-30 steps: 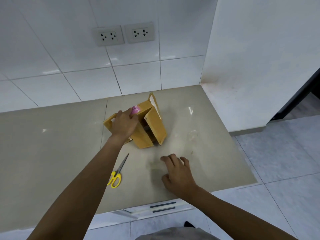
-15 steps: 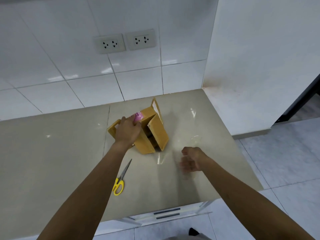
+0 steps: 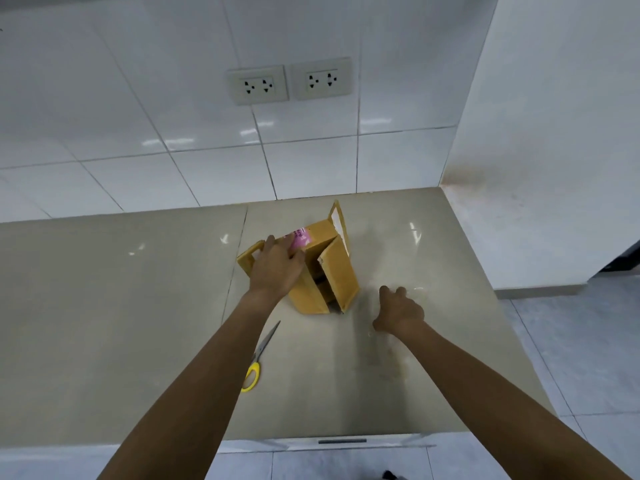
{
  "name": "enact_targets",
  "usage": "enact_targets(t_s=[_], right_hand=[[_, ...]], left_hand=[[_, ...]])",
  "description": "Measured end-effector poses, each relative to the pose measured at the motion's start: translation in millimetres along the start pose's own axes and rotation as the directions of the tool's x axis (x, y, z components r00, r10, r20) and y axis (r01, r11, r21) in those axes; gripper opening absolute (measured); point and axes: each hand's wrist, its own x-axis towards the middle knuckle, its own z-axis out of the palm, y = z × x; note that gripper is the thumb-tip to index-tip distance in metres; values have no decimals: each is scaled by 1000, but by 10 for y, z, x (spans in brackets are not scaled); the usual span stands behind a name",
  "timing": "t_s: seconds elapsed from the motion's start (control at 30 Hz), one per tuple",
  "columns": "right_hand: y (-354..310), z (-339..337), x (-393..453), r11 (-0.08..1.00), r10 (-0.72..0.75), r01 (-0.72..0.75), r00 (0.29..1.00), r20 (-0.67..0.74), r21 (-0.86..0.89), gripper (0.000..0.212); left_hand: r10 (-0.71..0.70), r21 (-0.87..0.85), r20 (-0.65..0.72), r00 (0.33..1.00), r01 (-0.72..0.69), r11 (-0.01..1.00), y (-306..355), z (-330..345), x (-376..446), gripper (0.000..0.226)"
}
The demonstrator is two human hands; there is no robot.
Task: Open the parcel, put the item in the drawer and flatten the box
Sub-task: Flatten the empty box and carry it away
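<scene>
A brown cardboard box [image 3: 337, 271] stands tilted on the beige counter [image 3: 138, 323], its flaps open and its dark inside partly visible. A pink label [image 3: 300, 239] is on its top face. My left hand [image 3: 277, 268] lies over the box's top left and grips it, covering part of the label. My right hand [image 3: 398, 311] hovers just right of the box's near corner with its fingers curled; nothing is clearly visible in them. The item inside the box is hidden. A white drawer front [image 3: 341, 441] with a dark handle slot shows under the counter's front edge.
Scissors with yellow handles [image 3: 252, 374] lie on the counter beside my left forearm. Two wall sockets [image 3: 289, 83] sit in the white tiled wall behind. A white side wall [image 3: 554, 168] bounds the counter on the right; grey floor tiles lie beyond.
My right hand lifted off the counter's front area and moved up toward the box's near right corner, curling its fingers. My left hand stayed on the box. The view tilted down.
</scene>
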Motion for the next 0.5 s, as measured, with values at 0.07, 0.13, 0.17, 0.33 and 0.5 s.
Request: enact_targets(t_s=[0.07,0.13,0.17,0.33,0.5], right_hand=[[23,-21,28,993,23,-26,999,-23,-116,75],[35,-70,47,973,23,-31,999,-34,-229,79],[50,-88,65,968,13,-22,999,-39,-249,76],[39,-121,-25,950,-143,39,937,-318,-311,53],[-251,-140,-288,834,-519,534,681,-517,-135,26]], left_hand=[[-7,1,-1,1000,7,1000,7,5,-4,41],[-9,15,6,1000,9,1000,31,2,-17,42],[-6,22,17,1000,6,1000,39,2,-20,42],[-65,66,187,980,53,996,75,-64,3,68],[-137,78,269,953,121,990,133,-120,7,84]])
